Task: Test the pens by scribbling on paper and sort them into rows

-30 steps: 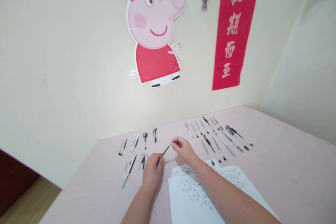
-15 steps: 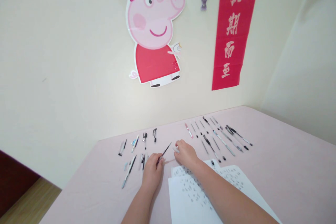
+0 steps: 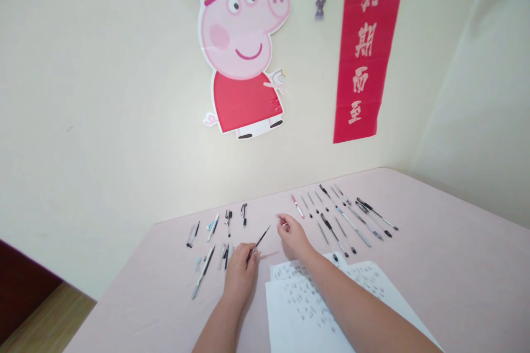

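Note:
My left hand (image 3: 241, 263) is closed around a slim dark pen refill (image 3: 262, 236), whose tip points up and to the right. To its right, my right hand (image 3: 293, 234) is raised a little above the cloth with curled fingers. Something small and pale shows at those fingertips, too small to name. Left of my left hand lie parts of taken-apart pens, among them a grey-and-black pen (image 3: 202, 273) and a black refill beside a clear barrel (image 3: 226, 256). Under my right forearm is a white sheet (image 3: 306, 320) covered in dark handwritten marks.
Several pens and refills lie in rows at the right, with a pink pen (image 3: 297, 206), a black-gripped pen (image 3: 331, 230) and a pale blue pen (image 3: 351, 225). More pen parts (image 3: 244, 214) lie at the back left. A wall (image 3: 124, 121) stands behind the pink tablecloth (image 3: 455, 265).
My right hand has moved slightly up and away from the refill, and its fingers have curled in; the pale piece seen at them shows less now. The left hand has stayed put.

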A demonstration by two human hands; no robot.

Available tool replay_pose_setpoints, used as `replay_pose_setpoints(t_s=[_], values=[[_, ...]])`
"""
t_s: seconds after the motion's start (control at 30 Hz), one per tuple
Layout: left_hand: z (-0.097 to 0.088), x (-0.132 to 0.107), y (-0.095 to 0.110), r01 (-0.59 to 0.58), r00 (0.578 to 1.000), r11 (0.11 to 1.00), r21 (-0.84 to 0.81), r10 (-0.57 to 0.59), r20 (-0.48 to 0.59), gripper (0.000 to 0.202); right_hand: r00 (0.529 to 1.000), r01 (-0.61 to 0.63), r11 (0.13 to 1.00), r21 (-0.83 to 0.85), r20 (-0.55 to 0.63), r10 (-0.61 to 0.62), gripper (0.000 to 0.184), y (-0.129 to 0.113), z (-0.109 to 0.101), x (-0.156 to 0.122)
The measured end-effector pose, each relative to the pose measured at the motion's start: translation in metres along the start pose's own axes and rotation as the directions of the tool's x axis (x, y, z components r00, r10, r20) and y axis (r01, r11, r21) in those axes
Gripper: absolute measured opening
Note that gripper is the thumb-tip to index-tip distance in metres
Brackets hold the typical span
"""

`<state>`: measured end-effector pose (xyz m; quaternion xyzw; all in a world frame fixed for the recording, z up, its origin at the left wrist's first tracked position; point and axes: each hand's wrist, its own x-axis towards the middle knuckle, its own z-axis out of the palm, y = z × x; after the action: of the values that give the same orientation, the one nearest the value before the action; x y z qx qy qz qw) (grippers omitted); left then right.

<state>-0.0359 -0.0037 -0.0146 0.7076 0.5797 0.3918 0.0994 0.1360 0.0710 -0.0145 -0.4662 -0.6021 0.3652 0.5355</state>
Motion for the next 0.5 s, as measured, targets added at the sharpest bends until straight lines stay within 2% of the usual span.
replay_pose_setpoints(t_s=[0.17,0.3,0.5], values=[[-0.001,0.000,0.002,0.001,1.000,1.000,-0.006,-0.001,0.007,0.021,0.997,-0.037,0.905,0.424,-0.041,0.060,0.021,-0.016,-0.002,0.000],[-0.001,0.001,0.001,-0.001,1.000,1.000,-0.001,0.001,0.010,0.022,0.993,0.033,0.874,0.485,-0.114,0.025,0.023,-0.031,-0.003,-0.004],[-0.001,0.000,0.001,-0.005,1.000,1.000,0.004,0.004,0.016,0.021,0.995,0.062,0.866,0.496,-0.098,-0.016,0.025,-0.041,-0.002,-0.007]])
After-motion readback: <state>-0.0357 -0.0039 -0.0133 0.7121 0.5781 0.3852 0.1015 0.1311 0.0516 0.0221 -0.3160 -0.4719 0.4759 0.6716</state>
